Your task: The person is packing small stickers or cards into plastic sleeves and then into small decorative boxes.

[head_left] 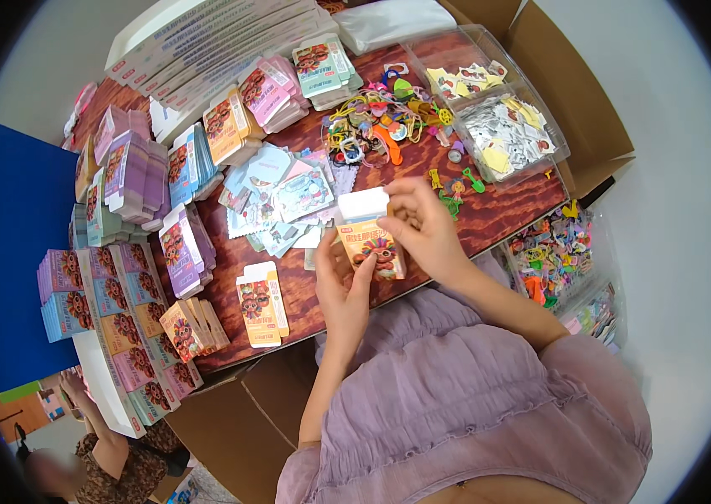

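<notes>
Gripping orange carton (376, 249), flap (364, 203) up; tray (560, 148) holds small pieces (511, 134).

Red wood-grain table (502, 210), crowded.
Carton stacks (186, 252) left; loose cards (303, 197) centre; coloured trinkets (385, 126), clear tray (560, 151) right; far edge, white bag (393, 23), seemingly plastic.

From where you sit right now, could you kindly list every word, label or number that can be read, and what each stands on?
I don't copy out printed wording, but lettering stands here:
Held orange box: a title on its front.
Orange box on the table: a title on its front.
White boxes: lettering along their edges, too blurred to read.
Pale blue cards: any lettering is too small to read.
</notes>
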The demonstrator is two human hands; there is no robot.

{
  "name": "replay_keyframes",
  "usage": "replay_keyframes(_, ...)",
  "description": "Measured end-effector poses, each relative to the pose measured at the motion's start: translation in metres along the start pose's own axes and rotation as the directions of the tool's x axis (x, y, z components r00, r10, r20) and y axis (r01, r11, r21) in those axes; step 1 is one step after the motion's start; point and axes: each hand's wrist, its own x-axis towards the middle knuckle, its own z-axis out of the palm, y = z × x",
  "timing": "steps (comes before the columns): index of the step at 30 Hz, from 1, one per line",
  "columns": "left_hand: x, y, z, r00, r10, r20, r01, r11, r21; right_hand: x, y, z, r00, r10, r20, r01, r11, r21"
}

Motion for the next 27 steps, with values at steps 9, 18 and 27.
replay_keyframes(9,-0.004,0.009,-0.021,0.959,-0.056,0.278,0.137,0.95,-0.279,-0.001,0.005,-0.022,0.966,0.015,0.259,-0.036,0.996,0.078)
replay_keyframes(18,-0.003,0.01,-0.018,0.972,-0.027,0.234,0.03,1.0,-0.006,-0.004,0.006,-0.021,0.943,-0.094,0.32,0.175,0.956,-0.235)
replay_keyframes(27,-0.004,0.013,-0.017,0.944,-0.122,0.308,0.093,0.99,0.109,-0.004,0.013,-0.018,0.977,0.146,0.157,-0.122,0.981,-0.154)
